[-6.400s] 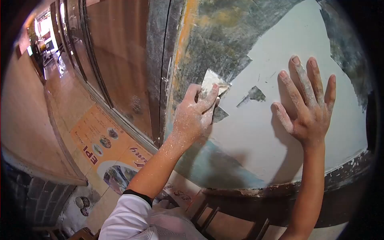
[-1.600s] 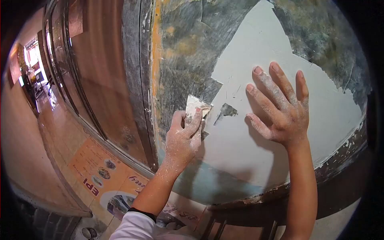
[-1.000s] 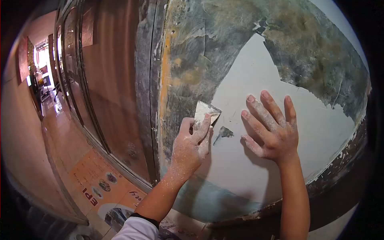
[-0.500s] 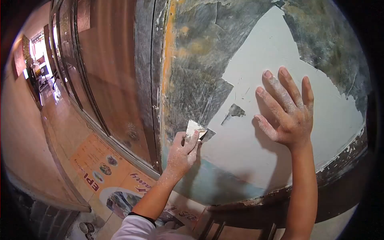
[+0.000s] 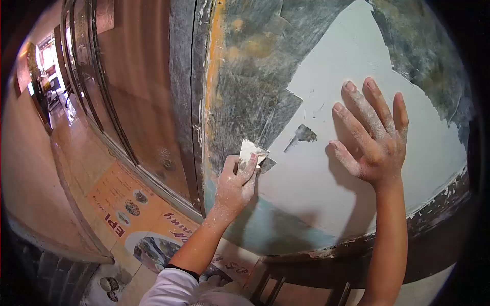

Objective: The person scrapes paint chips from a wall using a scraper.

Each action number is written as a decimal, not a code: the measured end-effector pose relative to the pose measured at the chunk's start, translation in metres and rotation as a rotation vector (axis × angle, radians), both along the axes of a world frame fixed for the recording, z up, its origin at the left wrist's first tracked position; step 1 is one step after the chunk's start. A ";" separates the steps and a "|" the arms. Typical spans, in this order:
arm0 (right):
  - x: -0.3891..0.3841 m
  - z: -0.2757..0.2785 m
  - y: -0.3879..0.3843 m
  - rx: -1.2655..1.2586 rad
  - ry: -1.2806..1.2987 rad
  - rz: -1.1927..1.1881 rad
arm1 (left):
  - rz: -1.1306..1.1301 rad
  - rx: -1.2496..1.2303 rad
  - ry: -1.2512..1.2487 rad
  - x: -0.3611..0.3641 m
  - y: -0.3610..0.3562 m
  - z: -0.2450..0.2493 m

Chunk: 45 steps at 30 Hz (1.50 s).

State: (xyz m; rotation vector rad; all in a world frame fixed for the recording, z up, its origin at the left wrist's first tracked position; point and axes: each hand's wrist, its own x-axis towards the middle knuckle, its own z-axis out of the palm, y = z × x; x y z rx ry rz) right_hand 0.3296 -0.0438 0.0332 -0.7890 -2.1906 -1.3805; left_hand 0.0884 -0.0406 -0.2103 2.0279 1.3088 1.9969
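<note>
Dusted with white powder, my left hand [image 5: 237,186] grips a small scraper [image 5: 251,154] smeared with white paste, at the lower left edge of the white patch. My right hand [image 5: 377,137] has its fingers spread over the white-coated area [image 5: 337,76]; nothing is held in it. Around the white coat, the wall panel [image 5: 255,81] shows a grey, scratched surface with yellowish stains. A small dark bare spot [image 5: 304,133] lies within the white area, between my two hands.
To the left stand a brown glass-like panel [image 5: 140,76] and a tiled passage floor [image 5: 76,148] leading to a bright opening. An orange printed banner [image 5: 120,196] lies at the lower left. Dark bars [image 5: 275,290] show at the bottom.
The view has shifted slightly. My right hand appears a little further right and higher, still spread. My left hand still holds the scraper in nearly the same place.
</note>
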 end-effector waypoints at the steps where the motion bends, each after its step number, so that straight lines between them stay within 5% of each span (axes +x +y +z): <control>1: 0.000 0.000 -0.001 -0.003 0.003 -0.004 | -0.002 -0.001 0.001 0.001 0.000 0.001; 27: -0.003 -0.002 0.001 0.005 0.048 0.021 | 0.072 0.001 -0.021 0.019 0.004 0.103; 45: -0.002 -0.002 0.001 -0.026 0.070 0.056 | 0.090 0.081 -0.007 0.014 0.009 0.113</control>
